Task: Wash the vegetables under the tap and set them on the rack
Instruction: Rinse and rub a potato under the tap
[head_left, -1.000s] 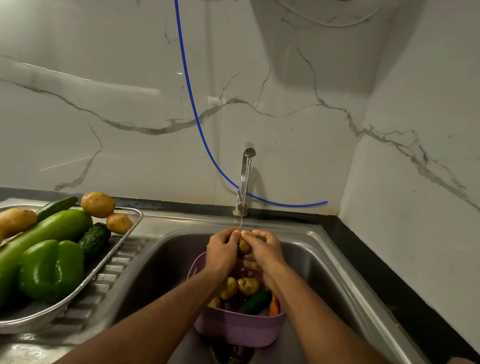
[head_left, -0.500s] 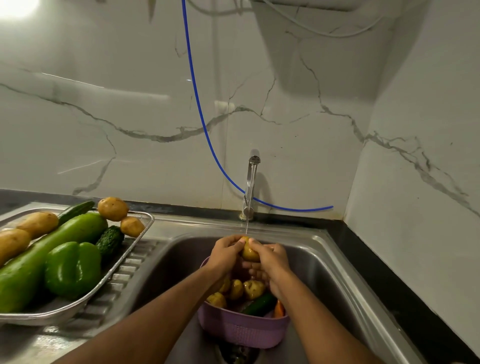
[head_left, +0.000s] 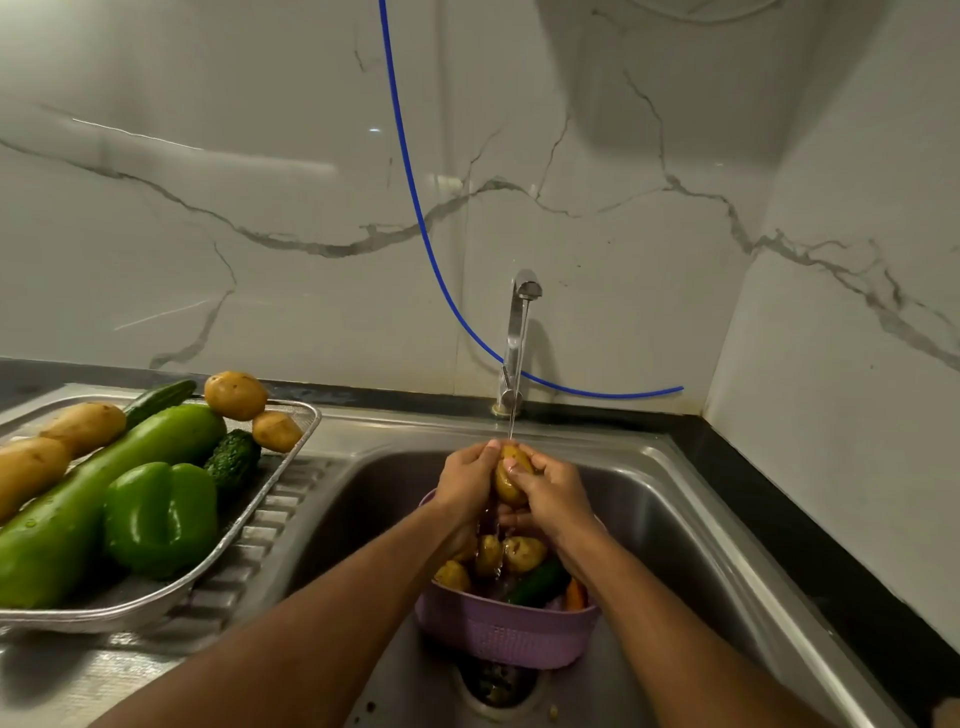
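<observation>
Your view has dipped nearer; both hands still clamp the potato (head_left: 511, 480) under the tap (head_left: 519, 332). The rack (head_left: 291, 457) lies off to your left, so the left hand (head_left: 467, 480) is nearer than the right hand (head_left: 550, 491).

We wash a potato under the tap

We see the yellow-brown potato (head_left: 511, 480), wet, held upright beneath the thin stream from the steel tap (head_left: 519, 332), above the purple basket (head_left: 506, 631) of potatoes, cucumber and carrot; the metal rack (head_left: 291, 462) at left carries potatoes, a green pepper (head_left: 161, 517), a long gourd (head_left: 98, 493) and cucumbers.
</observation>
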